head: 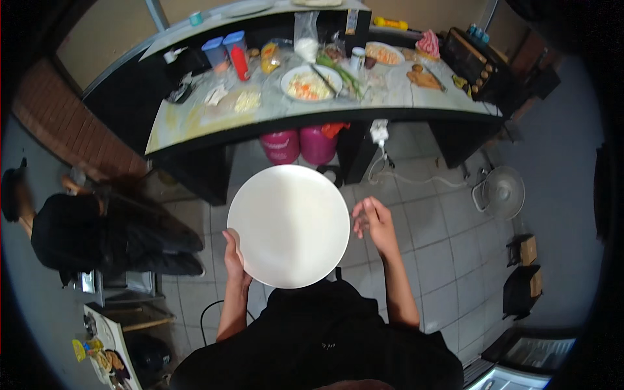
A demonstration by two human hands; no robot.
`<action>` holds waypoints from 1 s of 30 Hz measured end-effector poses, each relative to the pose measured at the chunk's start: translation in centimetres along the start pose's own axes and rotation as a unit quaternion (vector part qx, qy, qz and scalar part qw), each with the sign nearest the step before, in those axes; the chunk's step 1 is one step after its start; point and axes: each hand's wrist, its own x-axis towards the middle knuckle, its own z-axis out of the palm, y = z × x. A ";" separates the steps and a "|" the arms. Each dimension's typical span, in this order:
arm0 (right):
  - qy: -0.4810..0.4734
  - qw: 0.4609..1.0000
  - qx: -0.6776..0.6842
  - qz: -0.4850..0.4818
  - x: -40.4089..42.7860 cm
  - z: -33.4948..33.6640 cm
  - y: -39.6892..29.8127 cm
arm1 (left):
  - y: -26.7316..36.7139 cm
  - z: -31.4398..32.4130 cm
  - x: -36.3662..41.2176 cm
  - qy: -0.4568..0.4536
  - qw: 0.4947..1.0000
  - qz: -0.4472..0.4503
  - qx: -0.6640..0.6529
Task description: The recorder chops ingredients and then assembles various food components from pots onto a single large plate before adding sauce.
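Observation:
A large round white plate point(288, 226) is in front of my chest, gripped at its left rim by my left hand point(235, 258); the fingers beneath it are hidden. Just off the plate's right edge is my right hand point(374, 219), empty, its fingers loosely bent and apart. Beyond the plate, on the counter, stands a white dish of shredded vegetables point(312, 84) with a dark-handled utensil lying across it. Green onions point(346, 73) lie beside that dish, and a red squeeze bottle point(240, 63) stands to its left.
The counter's front edge point(321, 117) curves ahead, with pink containers point(280, 146) beneath. On the counter's right are a cutting board point(423, 79), a knife and an oven point(470, 63). Another person point(68, 234) is at the left. A fan point(504, 192) and a white cable point(419, 179) are at the right.

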 end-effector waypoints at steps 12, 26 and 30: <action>0.018 0.999 -0.029 0.015 25.6 -13.7 -1.4 | 2.1 12.6 22.6 0.074 0.994 0.080 -0.006; -0.097 0.992 -0.078 -0.007 49.7 -19.1 -8.2 | -0.8 25.4 38.8 0.177 0.979 0.097 -0.002; -0.087 0.995 -0.044 0.027 48.9 -18.6 -6.4 | -0.7 25.9 40.2 0.186 0.980 0.071 0.010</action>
